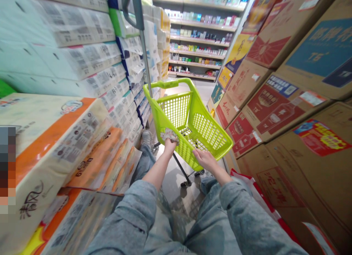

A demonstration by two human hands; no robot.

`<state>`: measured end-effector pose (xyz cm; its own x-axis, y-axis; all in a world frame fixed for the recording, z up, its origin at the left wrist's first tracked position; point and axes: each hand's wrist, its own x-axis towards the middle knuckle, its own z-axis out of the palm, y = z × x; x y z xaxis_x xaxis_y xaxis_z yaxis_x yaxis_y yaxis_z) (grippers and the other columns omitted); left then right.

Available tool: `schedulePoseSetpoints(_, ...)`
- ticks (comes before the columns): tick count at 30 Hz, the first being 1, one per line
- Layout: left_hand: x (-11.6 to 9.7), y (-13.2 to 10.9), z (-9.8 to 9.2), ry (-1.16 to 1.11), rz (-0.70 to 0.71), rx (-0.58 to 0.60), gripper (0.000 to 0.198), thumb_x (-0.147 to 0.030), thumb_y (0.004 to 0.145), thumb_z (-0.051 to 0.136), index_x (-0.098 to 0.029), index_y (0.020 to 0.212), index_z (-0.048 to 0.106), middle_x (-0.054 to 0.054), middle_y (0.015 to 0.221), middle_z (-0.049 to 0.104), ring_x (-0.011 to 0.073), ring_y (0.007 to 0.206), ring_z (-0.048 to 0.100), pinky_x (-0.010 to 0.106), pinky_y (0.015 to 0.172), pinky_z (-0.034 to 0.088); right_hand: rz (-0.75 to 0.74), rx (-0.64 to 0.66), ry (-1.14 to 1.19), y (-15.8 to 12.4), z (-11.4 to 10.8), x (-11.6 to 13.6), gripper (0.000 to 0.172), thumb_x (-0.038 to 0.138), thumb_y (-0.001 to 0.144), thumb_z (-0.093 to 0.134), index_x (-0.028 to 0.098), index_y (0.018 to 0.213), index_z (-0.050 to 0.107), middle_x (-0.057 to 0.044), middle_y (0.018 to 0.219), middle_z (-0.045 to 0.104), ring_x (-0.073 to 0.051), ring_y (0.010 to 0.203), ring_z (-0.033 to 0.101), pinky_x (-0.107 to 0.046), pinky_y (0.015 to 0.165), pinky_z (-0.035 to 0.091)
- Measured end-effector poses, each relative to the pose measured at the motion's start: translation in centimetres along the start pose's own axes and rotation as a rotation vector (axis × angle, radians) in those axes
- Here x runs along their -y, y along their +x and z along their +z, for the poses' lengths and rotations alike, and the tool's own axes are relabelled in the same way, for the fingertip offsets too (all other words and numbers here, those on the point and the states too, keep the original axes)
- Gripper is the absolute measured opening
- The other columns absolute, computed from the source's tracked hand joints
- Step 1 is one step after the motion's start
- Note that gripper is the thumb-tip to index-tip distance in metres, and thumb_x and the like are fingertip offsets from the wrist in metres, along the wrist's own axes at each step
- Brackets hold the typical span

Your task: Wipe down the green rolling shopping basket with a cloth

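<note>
Green cart [211, 126] in the aisle [169, 174]: probably light, stiff plastic, best held by the rim [187, 141]. Right hand [205, 159] has fingers gripping that rim; left hand [169, 144] clutches a pale wad [165, 135] against the cart.

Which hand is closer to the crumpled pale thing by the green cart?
Left: the left hand holds the crumpled pale thing at the side of the green cart. The right hand is apart from it, on the cart's rim.
</note>
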<state>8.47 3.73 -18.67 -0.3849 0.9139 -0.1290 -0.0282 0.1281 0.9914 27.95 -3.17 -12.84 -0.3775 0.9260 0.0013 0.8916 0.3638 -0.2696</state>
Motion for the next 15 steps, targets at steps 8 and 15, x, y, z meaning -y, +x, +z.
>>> schedulePoseSetpoints(8, -0.4, -0.2, 0.3, 0.097, -0.021, -0.03, 0.019, -0.028, 0.071, 0.065, -0.015, 0.084, 0.06, 0.008, 0.083, 0.068, 0.0204, 0.081, 0.064, 0.028, 0.071, 0.049, 0.009, 0.013, -0.007, -0.1, -0.1, 0.1, 0.048, 0.046, 0.098, 0.018, 0.023, 0.094, 0.061, -0.003, 0.077, 0.067, -0.016, 0.074, 0.061, -0.025, 0.063, 0.031)
schedulePoseSetpoints(15, -1.0, 0.7, 0.1, 0.28, -0.023, -0.125, 0.012, -0.019, 0.062, 0.067, -0.018, 0.07, 0.059, 0.007, 0.075, 0.066, 0.0244, 0.081, 0.064, 0.031, 0.071, 0.047, 0.0, 0.006, -0.011, -0.2, -0.1, 0.2, 0.048, 0.046, 0.099, 0.018, 0.023, 0.095, 0.06, -0.002, 0.077, 0.067, -0.016, 0.074, 0.061, -0.025, 0.062, 0.03)
